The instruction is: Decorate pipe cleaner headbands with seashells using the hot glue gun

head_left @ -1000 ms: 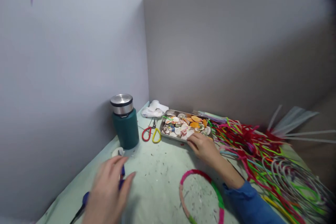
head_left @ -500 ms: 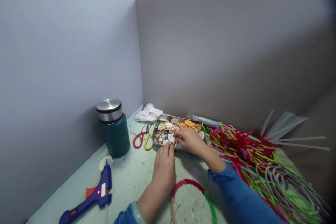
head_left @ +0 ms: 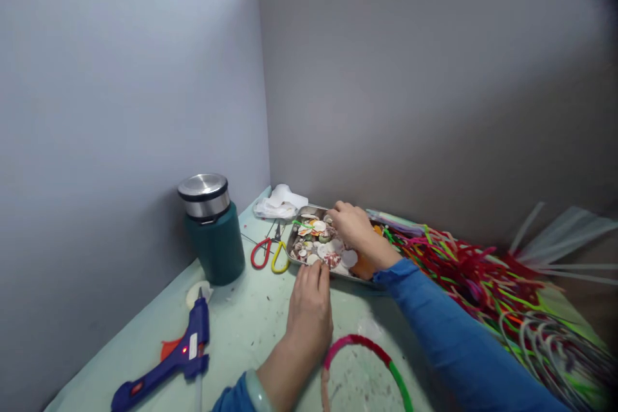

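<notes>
A metal tray (head_left: 295, 236) full of small shells and coloured pieces stands near the far wall. My right hand (head_left: 354, 228) reaches into the tray, fingers curled down among the shells at its far side; what they grip is hidden. My left hand (head_left: 311, 309) rests on the green table just in front of the tray, fingertips bunched at the near rim beside a reddish shell. A ring wrapped in pink and green pipe cleaner (head_left: 367, 360) lies near my left wrist.
A blue glue gun (head_left: 168, 357) with a lit red light lies at the front left, beside a teal flask (head_left: 213, 232) with a steel lid. Red-and-yellow scissors (head_left: 268, 253) and white tissue (head_left: 280, 203) lie left of the tray. A heap of coloured pipe cleaners (head_left: 483, 283) fills the right side.
My left hand left the glue gun and came to the tray's near rim. My right hand moved from the tray's near edge deeper into the shells toward the far side.
</notes>
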Motion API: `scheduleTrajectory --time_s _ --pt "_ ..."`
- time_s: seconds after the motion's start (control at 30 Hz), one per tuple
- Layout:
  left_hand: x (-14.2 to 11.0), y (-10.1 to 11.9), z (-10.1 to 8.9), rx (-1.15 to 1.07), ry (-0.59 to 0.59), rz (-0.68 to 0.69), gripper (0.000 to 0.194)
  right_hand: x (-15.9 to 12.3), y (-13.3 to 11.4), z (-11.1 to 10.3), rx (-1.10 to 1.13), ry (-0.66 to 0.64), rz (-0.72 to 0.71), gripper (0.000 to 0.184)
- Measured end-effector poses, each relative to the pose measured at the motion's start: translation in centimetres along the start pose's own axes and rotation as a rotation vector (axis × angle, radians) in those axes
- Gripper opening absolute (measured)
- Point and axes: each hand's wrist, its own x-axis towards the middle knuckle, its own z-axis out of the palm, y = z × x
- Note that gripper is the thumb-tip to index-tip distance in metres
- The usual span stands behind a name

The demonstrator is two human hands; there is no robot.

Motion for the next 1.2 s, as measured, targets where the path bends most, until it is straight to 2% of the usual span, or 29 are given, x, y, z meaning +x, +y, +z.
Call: scheduleTrajectory --time_s 0.2,0.37,0.53,0.67,0.77,0.87,0.97,1.03,1.13,1.2 --pt "0.0 0.1 0.1 -0.036 0.026 -0.016 0.056 0.3 -4.5 1.6 0.026 -0.066 -0.07 0.022" --pt "0.2 0.1 -0.3 -0.099 -0.013 -0.023 0.058 2.6 -6.8 2.8 0.1 -0.097 0.016 0.031" --pt "0.3 0.1 -0.6 -0.12 -0.044 -0.043 0.06 3.8 -6.3 2.9 0.2 -0.131 0.019 0.02" --pt "0.3 -0.2 -0.5 -0.145 -0.032 -0.043 0.058 3.1 -4.6 2.8 0.342 -0.118 -0.038 0.026" --pt "0.6 -0.5 -0.5 -0.201 0.005 -0.037 0.052 1.8 -3.4 2.9 0.669 -0.122 -0.007 0.027" --pt "0.9 -0.6 -0.7 -0.365 0.093 -0.071 0.042 0.1 -2.7 3.2 1.075 -0.126 0.075 0.028" --pt "1.3 -0.4 -1.0 -0.657 0.177 -0.199 0.031 -1.7 -2.5 3.1 1.315 -0.131 0.141 0.037" --pt "1.5 -0.3 -1.0 -0.902 0.175 -0.389 0.029 -2.9 -2.5 2.7 1.394 -0.128 0.151 0.04" --pt "1.7 0.0 -0.9 -1.211 0.158 -0.648 0.039 -4.3 -2.8 1.9 1.37 -0.139 0.127 0.039" --pt "1.8 0.0 -0.8 -1.308 0.166 -0.697 0.044 -5.0 -3.1 1.7 1.299 -0.144 0.1 0.039"
